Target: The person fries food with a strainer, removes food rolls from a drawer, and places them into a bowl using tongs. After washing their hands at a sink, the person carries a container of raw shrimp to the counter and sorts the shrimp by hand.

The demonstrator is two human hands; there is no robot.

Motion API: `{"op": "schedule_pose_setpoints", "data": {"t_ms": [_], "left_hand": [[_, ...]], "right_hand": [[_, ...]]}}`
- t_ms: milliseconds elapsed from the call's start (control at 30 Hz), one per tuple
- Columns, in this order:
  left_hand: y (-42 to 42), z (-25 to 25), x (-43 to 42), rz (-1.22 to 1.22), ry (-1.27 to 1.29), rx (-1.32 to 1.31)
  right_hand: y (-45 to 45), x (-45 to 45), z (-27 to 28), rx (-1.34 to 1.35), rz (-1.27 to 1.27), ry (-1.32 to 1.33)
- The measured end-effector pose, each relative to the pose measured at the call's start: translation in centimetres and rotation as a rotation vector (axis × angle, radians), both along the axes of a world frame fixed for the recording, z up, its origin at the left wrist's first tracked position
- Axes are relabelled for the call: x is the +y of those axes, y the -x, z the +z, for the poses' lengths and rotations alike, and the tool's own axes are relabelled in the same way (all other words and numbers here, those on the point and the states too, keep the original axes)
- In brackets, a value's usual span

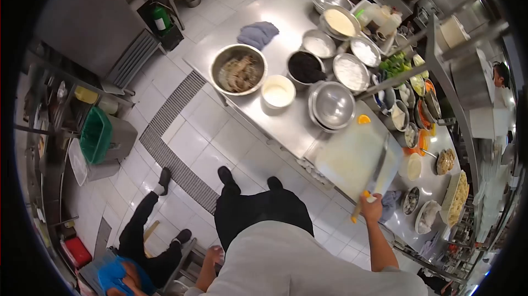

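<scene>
My right hand (pixel 371 208) is at the lower right corner of a pale cutting board (pixel 352 155), with its fingers closed round the handle of a large knife (pixel 380 165). The blade lies along the board's right side. An orange piece (pixel 363 119) sits at the board's top edge, and small orange pieces show beside my right hand. Low down near my left side, my left hand (pixel 216 254) hangs away from the table, its fingers partly curled and too small to read.
On the steel table (pixel 242 21) stand a bowl of shrimp (pixel 240 73), a white tub (pixel 278 92), stacked metal bowls (pixel 333 105) and several ingredient bowls. A seated person (pixel 126 277) is at the lower left, near a green-lined bin (pixel 95 135).
</scene>
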State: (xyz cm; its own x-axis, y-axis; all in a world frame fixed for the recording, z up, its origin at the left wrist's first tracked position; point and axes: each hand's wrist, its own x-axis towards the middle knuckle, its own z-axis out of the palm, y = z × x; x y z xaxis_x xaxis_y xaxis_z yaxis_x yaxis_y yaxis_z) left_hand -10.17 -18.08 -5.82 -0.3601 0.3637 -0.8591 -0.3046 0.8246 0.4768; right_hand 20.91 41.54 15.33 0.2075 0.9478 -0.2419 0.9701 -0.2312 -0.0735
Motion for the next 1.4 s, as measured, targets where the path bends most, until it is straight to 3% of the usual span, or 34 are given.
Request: {"op": "schedule_pose_setpoints", "data": {"t_ms": [33, 100, 133, 167, 200, 233, 267, 300, 333, 433, 500, 600, 700, 733, 767, 800, 867, 933, 1000, 1100, 1267, 1400], "left_hand": [[3.7, -0.3, 1.1, -0.012, -0.051, 0.071], [11.9, -2.0, 2.7, 0.043, 0.159, 0.085], [17.0, -1.5, 4.1, -0.306, 0.161, 0.224], [22.4, -2.1, 5.6, -0.440, 0.094, 0.281], [27.4, -7.0, 5.0, -0.360, -0.049, 0.605], [33.1, -4.0, 8.9, -0.393, 0.037, 0.674], [38.7, -3.8, 11.1, -0.376, -0.051, 0.740], [43.4, -1.7, 14.4, -0.176, -0.118, 0.618], [47.0, 4.3, 19.4, -0.158, -0.064, 0.677], [57.8, 8.7, 27.7, -0.158, -0.157, 0.797], [62.2, 11.5, 31.9, -0.044, -0.341, 0.825], [65.6, 13.7, 33.7, -0.122, -0.366, 0.784], [67.4, 12.1, 30.9, -0.225, -0.271, 0.745], [68.3, 8.6, 28.0, -0.251, -0.311, 0.838], [67.8, 9.9, 27.1, -0.197, -0.338, 0.752], [69.2, 4.8, 23.2, -0.305, -0.242, 0.821], [69.6, 4.1, 20.3, -0.106, -0.277, 0.683], [72.0, 7.5, 21.7, 0.251, -0.094, 0.337], [78.3, 5.1, 22.4, 0.218, -0.199, 0.388], [87.1, 4.0, 28.7, 0.084, -0.333, 0.501], [99.6, 10.5, 49.5, -0.298, -0.492, 0.753], [104.8, 12.3, 62.6, -0.351, -0.549, 0.614]], "right_hand": [[1.4, -0.5, 0.6, -0.047, -0.009, -0.048], [1.5, -2.0, -0.2, -0.124, -0.121, -0.142], [3.5, -2.9, 0.8, -0.138, -0.161, -0.164], [5.9, -3.3, 2.6, -0.150, -0.198, -0.189], [7.7, -3.5, 3.4, -0.139, -0.172, -0.190], [9.3, -4.0, 4.0, -0.001, -0.087, -0.273], [11.0, -4.3, 4.4, 0.132, -0.010, -0.353], [13.5, -4.4, 4.0, 0.240, 0.175, -0.534], [17.1, -3.9, 4.1, 0.248, 0.167, -0.547], [29.7, -1.8, 6.4, 0.624, 0.489, -0.750], [38.2, 0.2, 8.0, 0.769, 0.647, -0.815], [50.0, 3.3, 11.7, 0.835, 0.871, -0.878], [60.3, 6.7, 14.9, 0.960, 0.953, -0.773], [63.2, 7.8, 16.0, 0.965, 0.969, -0.700], [65.9, 8.7, 16.8, 0.948, 0.945, -0.725], [68.6, 9.6, 17.5, 0.947, 0.983, -0.654], [72.9, 11.7, 17.8, 0.935, 0.999, -0.615], [76.8, 13.4, 16.8, 0.843, 1.147, -0.595], [81.1, 13.8, 16.2, 0.833, 1.108, -0.642], [85.5, 14.1, 15.1, 0.750, 1.016, -0.648], [90.1, 15.9, 15.2, 0.744, 0.794, -0.614], [92.2, 20.1, 13.2, 0.678, 0.602, -0.501]]}}
